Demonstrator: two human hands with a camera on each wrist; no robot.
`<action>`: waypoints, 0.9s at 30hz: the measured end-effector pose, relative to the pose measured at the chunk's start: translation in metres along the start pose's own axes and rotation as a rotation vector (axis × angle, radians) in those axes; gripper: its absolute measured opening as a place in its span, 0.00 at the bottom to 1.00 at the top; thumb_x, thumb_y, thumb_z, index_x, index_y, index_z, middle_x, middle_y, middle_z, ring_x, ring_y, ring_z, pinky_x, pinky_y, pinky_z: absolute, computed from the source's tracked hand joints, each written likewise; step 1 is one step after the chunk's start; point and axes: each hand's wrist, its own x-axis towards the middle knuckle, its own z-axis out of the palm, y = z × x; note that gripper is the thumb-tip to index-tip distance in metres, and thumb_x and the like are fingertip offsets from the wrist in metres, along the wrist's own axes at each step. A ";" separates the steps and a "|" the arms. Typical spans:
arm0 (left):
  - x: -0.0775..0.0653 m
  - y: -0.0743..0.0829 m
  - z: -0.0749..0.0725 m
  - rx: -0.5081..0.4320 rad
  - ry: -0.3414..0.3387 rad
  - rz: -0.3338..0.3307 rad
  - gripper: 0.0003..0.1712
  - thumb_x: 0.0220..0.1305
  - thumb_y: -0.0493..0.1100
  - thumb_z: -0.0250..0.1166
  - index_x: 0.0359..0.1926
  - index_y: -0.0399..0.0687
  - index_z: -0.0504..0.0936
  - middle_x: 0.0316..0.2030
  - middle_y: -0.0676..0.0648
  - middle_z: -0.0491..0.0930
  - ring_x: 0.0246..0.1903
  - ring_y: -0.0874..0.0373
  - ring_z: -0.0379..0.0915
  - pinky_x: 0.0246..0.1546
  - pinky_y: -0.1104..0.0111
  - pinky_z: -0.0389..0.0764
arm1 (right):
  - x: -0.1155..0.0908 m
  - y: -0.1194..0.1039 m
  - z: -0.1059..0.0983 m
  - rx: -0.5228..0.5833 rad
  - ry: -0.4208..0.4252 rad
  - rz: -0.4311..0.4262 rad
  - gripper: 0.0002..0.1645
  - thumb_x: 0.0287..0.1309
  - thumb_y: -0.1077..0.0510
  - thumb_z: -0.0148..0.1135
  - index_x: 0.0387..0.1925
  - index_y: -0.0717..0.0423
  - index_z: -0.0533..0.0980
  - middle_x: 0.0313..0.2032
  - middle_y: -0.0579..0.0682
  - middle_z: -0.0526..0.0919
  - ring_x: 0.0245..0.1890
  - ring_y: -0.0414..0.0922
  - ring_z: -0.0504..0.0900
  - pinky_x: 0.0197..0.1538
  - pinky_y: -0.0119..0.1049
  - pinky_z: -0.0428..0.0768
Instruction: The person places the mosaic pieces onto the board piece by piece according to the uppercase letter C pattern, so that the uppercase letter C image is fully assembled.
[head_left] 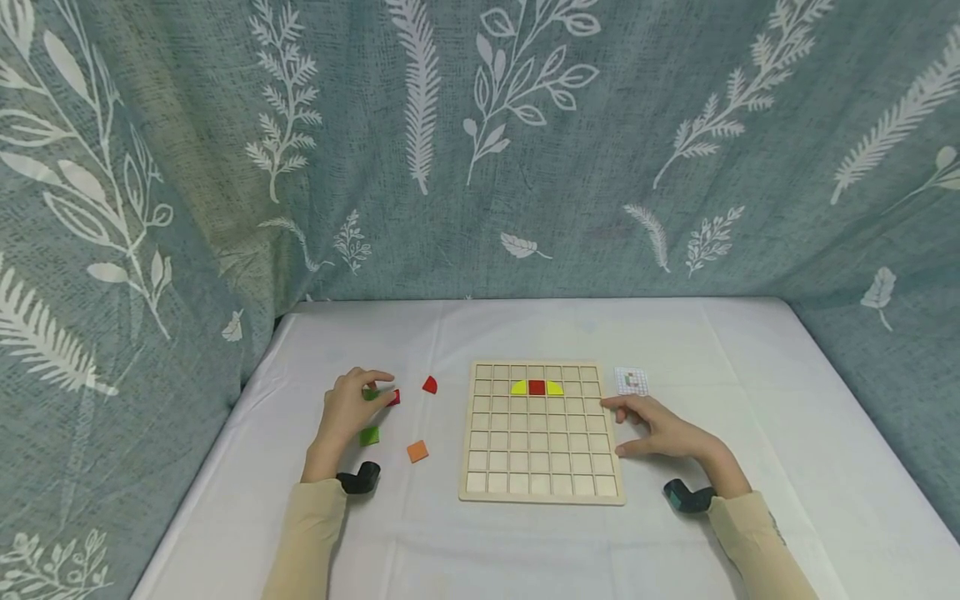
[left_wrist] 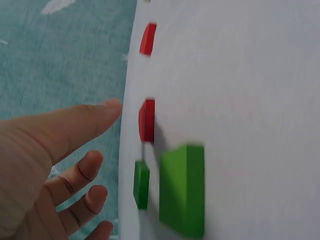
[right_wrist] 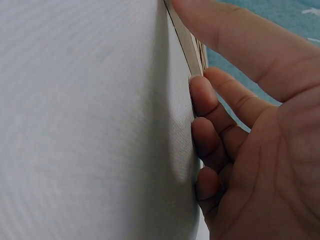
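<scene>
My left hand hovers over a red tile and a dark green tile, which it partly hides. In the left wrist view its thumb stands apart from the red tile; nothing is held. A lighter green tile lies nearer the wrist. My right hand touches the right edge of a wooden grid board with thumb and fingertips. Near the board's top row sits a red square between two yellow rounded pieces.
A red quarter-round piece and an orange square lie between my left hand and the board. A small printed pattern card lies at the board's upper right. Behind the white-covered table hangs a leaf-patterned curtain.
</scene>
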 end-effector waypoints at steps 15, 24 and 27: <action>-0.007 -0.023 -0.012 0.057 -0.022 -0.035 0.19 0.54 0.46 0.68 0.46 0.43 0.81 0.33 0.42 0.74 0.38 0.44 0.68 0.38 0.48 0.65 | 0.001 0.004 0.002 -0.007 0.002 -0.013 0.40 0.41 0.65 0.72 0.57 0.71 0.66 0.36 0.58 0.70 0.37 0.52 0.64 0.43 0.35 0.65; -0.010 -0.030 -0.017 0.076 -0.033 -0.062 0.19 0.54 0.45 0.67 0.47 0.43 0.81 0.35 0.41 0.75 0.39 0.43 0.68 0.38 0.48 0.64 | 0.004 0.034 0.006 -0.016 0.005 -0.005 0.43 0.41 0.57 0.74 0.60 0.62 0.66 0.37 0.50 0.70 0.38 0.45 0.64 0.44 0.32 0.64; -0.011 -0.032 -0.018 0.076 -0.034 -0.068 0.18 0.54 0.45 0.67 0.46 0.43 0.81 0.36 0.40 0.75 0.39 0.42 0.67 0.38 0.49 0.64 | 0.004 0.031 0.005 -0.004 0.004 -0.008 0.43 0.41 0.57 0.74 0.60 0.63 0.66 0.37 0.50 0.70 0.38 0.45 0.64 0.44 0.33 0.64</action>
